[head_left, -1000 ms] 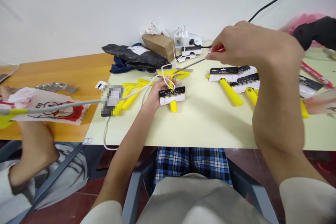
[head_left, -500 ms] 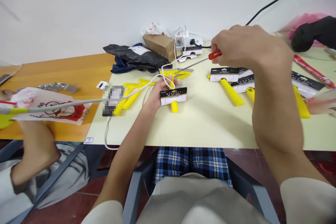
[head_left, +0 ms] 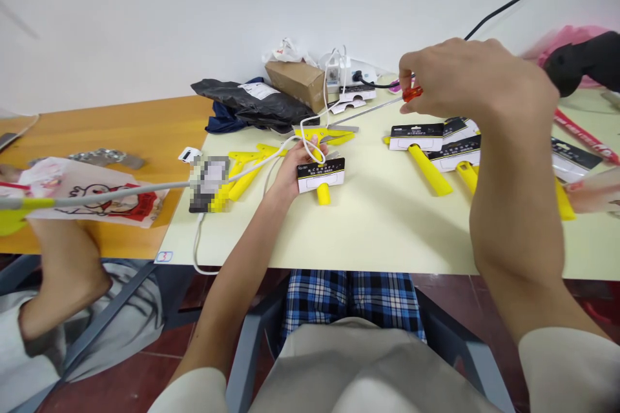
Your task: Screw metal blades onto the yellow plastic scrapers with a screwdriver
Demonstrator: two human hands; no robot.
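My left hand (head_left: 292, 168) is wrapped around a yellow scraper (head_left: 323, 194), whose head and metal blade point away from me. A black-and-white cardboard tag (head_left: 320, 175) hangs on its handle. High on the right, my right hand (head_left: 479, 80) grips the red handle of a screwdriver (head_left: 412, 93). Its long thin shaft slopes down leftward to the scraper's head; whether the tip touches cannot be made out. A white cable (head_left: 310, 153) loops across my left fingers. Just left of that hand lie more yellow scrapers (head_left: 246, 181).
Tagged scrapers (head_left: 430, 171) lie on the right. A black plastic parcel (head_left: 252, 108), a cardboard box (head_left: 298, 82) and a plugged power strip (head_left: 361, 70) stand along the wall. A black arm-like object (head_left: 581, 61) juts in at right. Another person's arm (head_left: 68, 264) is at left.
My right hand has moved a little to the right with the screwdriver, drawing its handle farther from the scraper. My left hand stays on the scraper.
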